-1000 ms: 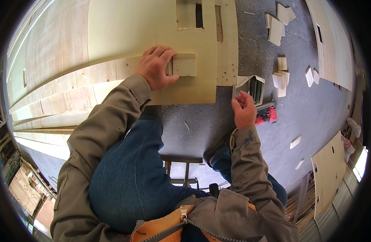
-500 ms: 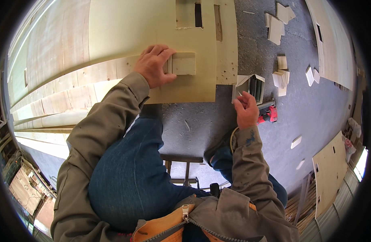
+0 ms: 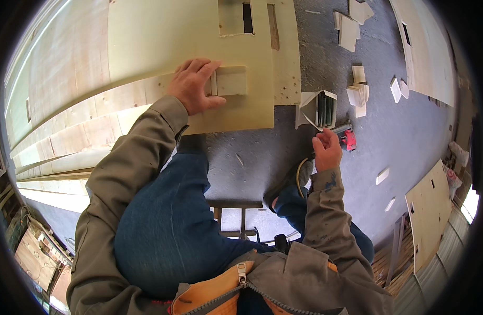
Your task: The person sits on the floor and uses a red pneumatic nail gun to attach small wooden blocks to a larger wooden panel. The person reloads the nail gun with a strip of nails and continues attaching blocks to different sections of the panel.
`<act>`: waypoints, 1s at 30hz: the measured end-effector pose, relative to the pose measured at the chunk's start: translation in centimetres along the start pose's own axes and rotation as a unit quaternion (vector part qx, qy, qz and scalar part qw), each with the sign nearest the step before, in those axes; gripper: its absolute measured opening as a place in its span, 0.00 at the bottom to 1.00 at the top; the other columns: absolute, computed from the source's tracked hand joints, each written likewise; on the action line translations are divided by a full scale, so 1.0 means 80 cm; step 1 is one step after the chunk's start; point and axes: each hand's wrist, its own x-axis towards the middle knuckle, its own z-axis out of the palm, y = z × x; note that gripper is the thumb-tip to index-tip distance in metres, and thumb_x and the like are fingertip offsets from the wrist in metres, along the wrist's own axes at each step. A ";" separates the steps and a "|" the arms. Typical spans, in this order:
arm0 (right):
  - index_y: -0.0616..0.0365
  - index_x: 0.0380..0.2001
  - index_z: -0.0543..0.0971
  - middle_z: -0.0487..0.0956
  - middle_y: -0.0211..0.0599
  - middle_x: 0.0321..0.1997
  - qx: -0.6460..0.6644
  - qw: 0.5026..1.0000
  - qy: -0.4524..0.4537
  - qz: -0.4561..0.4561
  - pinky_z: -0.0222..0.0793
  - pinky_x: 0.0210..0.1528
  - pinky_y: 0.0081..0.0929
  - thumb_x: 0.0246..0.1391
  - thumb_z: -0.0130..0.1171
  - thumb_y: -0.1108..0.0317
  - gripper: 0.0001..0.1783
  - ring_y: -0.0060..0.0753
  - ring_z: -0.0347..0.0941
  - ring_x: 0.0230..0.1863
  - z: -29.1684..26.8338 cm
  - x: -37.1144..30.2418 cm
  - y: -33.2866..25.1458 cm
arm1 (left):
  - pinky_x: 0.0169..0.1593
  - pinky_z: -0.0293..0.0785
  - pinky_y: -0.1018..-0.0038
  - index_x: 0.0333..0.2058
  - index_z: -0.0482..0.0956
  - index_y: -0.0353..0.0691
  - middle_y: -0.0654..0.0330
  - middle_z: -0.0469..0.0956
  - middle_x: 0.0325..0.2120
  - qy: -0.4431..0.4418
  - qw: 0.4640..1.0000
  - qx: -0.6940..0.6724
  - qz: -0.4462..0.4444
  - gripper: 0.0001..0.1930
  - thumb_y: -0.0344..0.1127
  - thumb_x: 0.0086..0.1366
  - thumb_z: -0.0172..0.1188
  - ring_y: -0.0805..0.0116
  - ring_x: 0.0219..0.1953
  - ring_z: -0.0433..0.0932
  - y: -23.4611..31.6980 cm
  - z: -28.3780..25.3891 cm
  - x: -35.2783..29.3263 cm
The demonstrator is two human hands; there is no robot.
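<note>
My left hand point(image 3: 195, 86) spans a pale wooden strip point(image 3: 115, 98) across its width, with the thumb at the near edge and the fingers at the far edge. The strip lies on a plywood sheet point(image 3: 236, 113). Just right of the hand, a short flat wood block point(image 3: 233, 81) lines up with the strip's end. Over the floor at the right, my right hand point(image 3: 328, 151) has its fingers curled in; what lies between them is hidden. Beyond its fingertips is a red and dark power tool point(image 3: 348, 140). An open carton point(image 3: 308, 111) with dark strips inside stands behind it.
Wood offcuts point(image 3: 348, 32) and a small pile of blocks point(image 3: 358, 94) lie on the grey floor point(image 3: 373, 173) to the right. Another plywood panel point(image 3: 429, 210) leans at the lower right. Long boards point(image 3: 68, 152) are stacked at left. A hose point(image 3: 299, 178) runs by my foot.
My right hand has moved down from the carton's front toward the power tool. My left hand stays on the strip. The whole view has shifted slightly.
</note>
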 end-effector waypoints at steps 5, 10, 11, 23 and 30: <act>0.64 0.59 0.77 0.85 0.44 0.45 -0.059 0.997 0.043 0.027 0.81 0.44 0.29 0.58 0.69 0.71 0.26 0.31 0.82 0.42 -0.038 -0.035 0.025 | 0.69 0.66 0.55 0.64 0.74 0.44 0.52 0.73 0.60 -0.003 1.000 0.008 0.010 0.40 0.44 0.50 0.76 0.48 0.65 0.69 -0.002 0.013 0.007; 0.62 0.57 0.78 0.87 0.47 0.44 -0.198 0.975 0.069 0.077 0.79 0.48 0.41 0.53 0.72 0.61 0.30 0.45 0.85 0.42 -0.053 -0.051 0.051 | 0.68 0.68 0.56 0.63 0.74 0.41 0.51 0.73 0.59 0.008 0.999 0.026 0.032 0.39 0.42 0.50 0.74 0.48 0.64 0.69 -0.021 0.021 0.001; 0.62 0.57 0.79 0.87 0.49 0.46 -0.211 0.967 0.078 0.116 0.78 0.51 0.42 0.52 0.72 0.60 0.30 0.47 0.85 0.45 -0.057 -0.051 0.058 | 0.68 0.68 0.56 0.63 0.74 0.40 0.51 0.73 0.59 0.011 0.999 0.023 0.037 0.39 0.41 0.50 0.74 0.48 0.64 0.69 -0.020 0.018 0.001; 0.53 0.62 0.80 0.83 0.41 0.29 -0.238 0.885 -0.001 0.401 0.75 0.24 0.37 0.64 0.62 0.66 0.23 0.34 0.78 0.23 -0.124 0.040 0.303 | 0.67 0.68 0.56 0.61 0.74 0.39 0.49 0.74 0.57 0.008 0.999 0.027 0.043 0.38 0.44 0.51 0.73 0.47 0.62 0.70 -0.024 0.022 0.001; 0.50 0.46 0.85 0.81 0.36 0.50 -0.002 0.884 0.094 0.459 0.70 0.44 0.48 0.62 0.66 0.49 0.19 0.39 0.74 0.50 -0.094 0.087 0.251 | 0.65 0.71 0.57 0.60 0.75 0.40 0.51 0.73 0.55 0.018 0.998 0.004 0.051 0.38 0.42 0.49 0.75 0.47 0.60 0.71 -0.018 0.011 0.003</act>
